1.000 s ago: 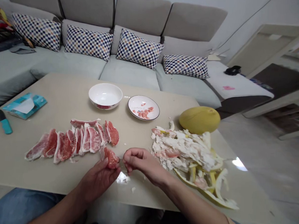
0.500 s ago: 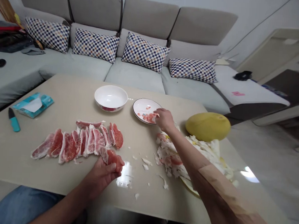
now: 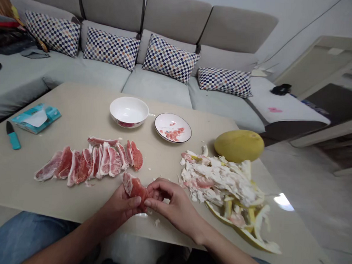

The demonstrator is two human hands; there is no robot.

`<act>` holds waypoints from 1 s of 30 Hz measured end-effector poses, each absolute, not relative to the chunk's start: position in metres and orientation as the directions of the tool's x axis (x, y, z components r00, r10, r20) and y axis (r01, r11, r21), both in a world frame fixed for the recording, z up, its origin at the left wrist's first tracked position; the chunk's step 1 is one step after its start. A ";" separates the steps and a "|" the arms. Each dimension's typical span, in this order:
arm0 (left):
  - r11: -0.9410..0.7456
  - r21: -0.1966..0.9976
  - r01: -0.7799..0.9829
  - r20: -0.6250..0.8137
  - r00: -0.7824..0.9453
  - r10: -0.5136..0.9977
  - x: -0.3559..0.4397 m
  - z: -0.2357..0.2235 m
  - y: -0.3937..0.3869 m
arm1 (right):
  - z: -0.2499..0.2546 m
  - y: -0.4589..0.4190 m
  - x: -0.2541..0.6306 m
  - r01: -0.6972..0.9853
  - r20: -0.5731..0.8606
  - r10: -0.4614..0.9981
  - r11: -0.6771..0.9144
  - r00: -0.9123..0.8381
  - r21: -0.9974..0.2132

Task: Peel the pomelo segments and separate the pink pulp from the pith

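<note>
Between thumb and fingers my left hand (image 3: 123,207) grips a red pomelo segment (image 3: 137,188), partly bared, with pale membrane on its upper left end. My right hand (image 3: 174,208) meets it from the right, thumb and fingertips pinched on the segment's right end. Just beyond my left hand lies a row of pomelo segments (image 3: 84,167), pale membrane still on them. Small red flesh pieces (image 3: 173,135) rest on the dark-rimmed plate (image 3: 161,133) farther back. To the right of my right hand spreads a heap of white pith and peel (image 3: 220,180).
A white bowl (image 3: 128,108) stands left of the plate. At the right is a whole yellow pomelo (image 3: 239,145). A turquoise-handled knife (image 3: 14,137) and a tissue pack (image 3: 36,118) lie at the left. White scraps dot the table (image 3: 78,104); a sofa (image 3: 163,90) stands behind.
My right hand has come back from the plate to the segment in my left hand, and now pinches it. Red pieces stay on the plate. The view has shifted slightly.
</note>
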State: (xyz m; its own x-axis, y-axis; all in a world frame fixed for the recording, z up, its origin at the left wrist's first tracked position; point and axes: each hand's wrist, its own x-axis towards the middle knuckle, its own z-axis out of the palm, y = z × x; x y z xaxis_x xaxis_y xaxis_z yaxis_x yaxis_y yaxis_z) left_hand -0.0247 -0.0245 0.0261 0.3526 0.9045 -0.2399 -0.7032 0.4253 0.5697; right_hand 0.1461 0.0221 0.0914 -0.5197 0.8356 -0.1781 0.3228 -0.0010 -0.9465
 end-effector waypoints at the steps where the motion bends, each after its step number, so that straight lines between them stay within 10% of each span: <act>1: 0.427 0.573 -0.700 -0.235 0.360 0.903 -0.025 0.025 -0.025 | 0.090 0.022 0.147 0.304 -0.178 0.840 -0.017 -0.512 -0.952; 19: 0.402 0.574 -0.713 -0.192 0.360 0.913 -0.024 0.024 -0.020 | 0.073 0.023 0.150 0.083 -0.252 0.794 -0.248 -0.553 -0.965; 30: 0.378 0.600 -0.705 -0.199 0.326 0.924 -0.023 0.029 -0.020 | 0.073 0.023 0.150 0.235 -0.052 0.863 0.078 -0.503 -0.969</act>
